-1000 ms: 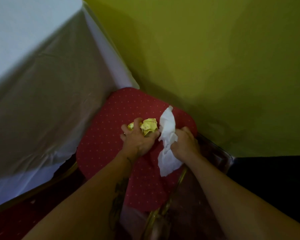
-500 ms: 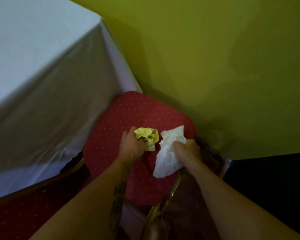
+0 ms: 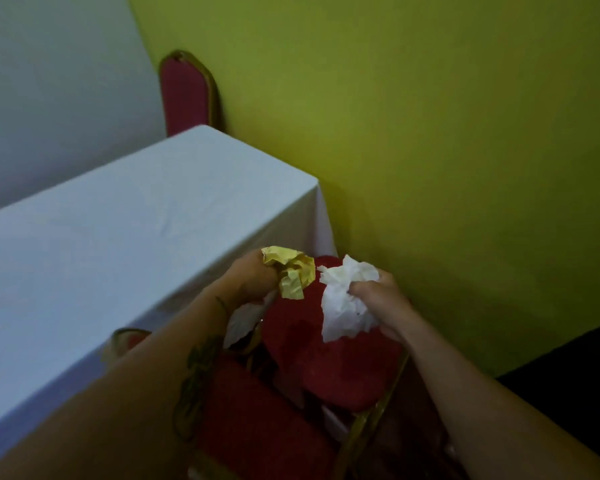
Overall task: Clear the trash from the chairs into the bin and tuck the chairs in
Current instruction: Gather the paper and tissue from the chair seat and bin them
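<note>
A table with a white cloth (image 3: 118,237) fills the left side of the frame, and a red chair back (image 3: 186,95) pokes up behind it near the top, by the green wall (image 3: 430,133). In the middle, the left hand (image 3: 253,278) is closed around a crumpled yellow paper (image 3: 291,271). Just to the right, the right hand (image 3: 378,299) squeezes a white tissue (image 3: 340,306), and both are lifted over the red chair seat (image 3: 329,358) in the lower middle.
</note>
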Action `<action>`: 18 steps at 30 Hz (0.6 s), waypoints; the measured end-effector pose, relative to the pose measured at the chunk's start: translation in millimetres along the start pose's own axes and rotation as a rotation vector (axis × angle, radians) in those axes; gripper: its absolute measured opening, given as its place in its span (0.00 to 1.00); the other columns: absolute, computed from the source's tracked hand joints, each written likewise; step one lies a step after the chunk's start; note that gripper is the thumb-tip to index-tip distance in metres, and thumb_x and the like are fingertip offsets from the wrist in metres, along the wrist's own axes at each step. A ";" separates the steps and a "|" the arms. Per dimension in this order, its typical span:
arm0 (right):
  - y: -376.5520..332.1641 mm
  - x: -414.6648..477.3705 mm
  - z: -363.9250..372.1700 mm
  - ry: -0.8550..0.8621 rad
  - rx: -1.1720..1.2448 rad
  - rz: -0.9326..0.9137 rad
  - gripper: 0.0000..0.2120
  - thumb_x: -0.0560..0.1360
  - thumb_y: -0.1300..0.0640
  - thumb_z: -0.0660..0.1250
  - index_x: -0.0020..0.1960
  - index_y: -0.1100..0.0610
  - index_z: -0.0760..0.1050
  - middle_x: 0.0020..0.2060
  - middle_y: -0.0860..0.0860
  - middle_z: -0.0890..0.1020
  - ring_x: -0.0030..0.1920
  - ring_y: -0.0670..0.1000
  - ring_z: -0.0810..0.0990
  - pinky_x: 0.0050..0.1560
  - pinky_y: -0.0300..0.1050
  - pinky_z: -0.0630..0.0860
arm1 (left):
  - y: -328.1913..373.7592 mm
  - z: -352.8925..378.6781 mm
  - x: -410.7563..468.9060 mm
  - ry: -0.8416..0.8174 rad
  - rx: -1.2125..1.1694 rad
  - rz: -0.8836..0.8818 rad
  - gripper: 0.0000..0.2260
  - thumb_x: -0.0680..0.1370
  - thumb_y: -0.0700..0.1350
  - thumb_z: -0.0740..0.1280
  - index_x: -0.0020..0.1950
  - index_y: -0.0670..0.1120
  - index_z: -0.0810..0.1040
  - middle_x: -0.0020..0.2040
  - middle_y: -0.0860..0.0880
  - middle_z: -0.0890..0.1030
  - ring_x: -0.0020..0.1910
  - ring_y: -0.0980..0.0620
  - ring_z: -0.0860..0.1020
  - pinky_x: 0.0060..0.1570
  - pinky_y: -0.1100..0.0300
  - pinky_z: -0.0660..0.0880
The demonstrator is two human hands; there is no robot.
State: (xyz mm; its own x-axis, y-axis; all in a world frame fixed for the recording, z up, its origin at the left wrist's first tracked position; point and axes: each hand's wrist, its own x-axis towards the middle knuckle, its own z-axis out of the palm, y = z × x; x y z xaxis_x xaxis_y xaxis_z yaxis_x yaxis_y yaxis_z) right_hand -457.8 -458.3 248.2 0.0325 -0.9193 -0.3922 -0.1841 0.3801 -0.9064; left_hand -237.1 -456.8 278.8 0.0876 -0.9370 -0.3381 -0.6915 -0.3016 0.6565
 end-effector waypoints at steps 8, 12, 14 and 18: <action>-90.7 -149.9 92.1 -0.050 -0.002 -0.251 0.08 0.76 0.67 0.67 0.44 0.56 0.81 0.40 0.54 0.85 0.42 0.55 0.83 0.39 0.45 0.77 | -14.5 -144.7 -182.0 0.217 -0.004 0.156 0.10 0.78 0.51 0.66 0.55 0.46 0.76 0.51 0.46 0.81 0.50 0.42 0.81 0.48 0.45 0.83; -111.9 -198.3 143.3 -0.141 -0.109 -0.354 0.10 0.75 0.68 0.66 0.43 0.56 0.83 0.40 0.52 0.86 0.45 0.55 0.84 0.40 0.46 0.79 | -56.6 -188.9 -250.7 0.268 -0.056 0.096 0.08 0.78 0.49 0.65 0.54 0.48 0.74 0.50 0.45 0.81 0.48 0.44 0.80 0.47 0.48 0.82; -119.1 -215.8 169.4 -0.209 -0.187 -0.400 0.10 0.73 0.68 0.66 0.43 0.57 0.83 0.40 0.52 0.87 0.46 0.55 0.85 0.42 0.49 0.80 | -80.5 -206.3 -286.0 0.291 -0.075 0.052 0.08 0.79 0.48 0.65 0.57 0.47 0.74 0.52 0.44 0.81 0.49 0.45 0.80 0.48 0.50 0.82; -124.3 -250.1 222.8 -0.390 -0.252 -0.444 0.08 0.72 0.66 0.68 0.43 0.56 0.84 0.38 0.49 0.87 0.42 0.52 0.85 0.37 0.42 0.77 | -129.4 -226.4 -357.9 0.366 -0.111 -0.063 0.10 0.80 0.47 0.63 0.59 0.44 0.75 0.53 0.40 0.82 0.46 0.47 0.79 0.49 0.51 0.81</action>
State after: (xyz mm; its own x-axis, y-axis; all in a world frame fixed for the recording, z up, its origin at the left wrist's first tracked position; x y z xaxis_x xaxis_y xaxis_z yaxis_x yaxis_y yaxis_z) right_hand -224.2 -253.0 424.0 0.5049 -0.8611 -0.0588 -0.2946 -0.1079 -0.9495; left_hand -16.7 -122.3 467.5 0.3913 -0.9110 -0.1306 -0.5961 -0.3590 0.7181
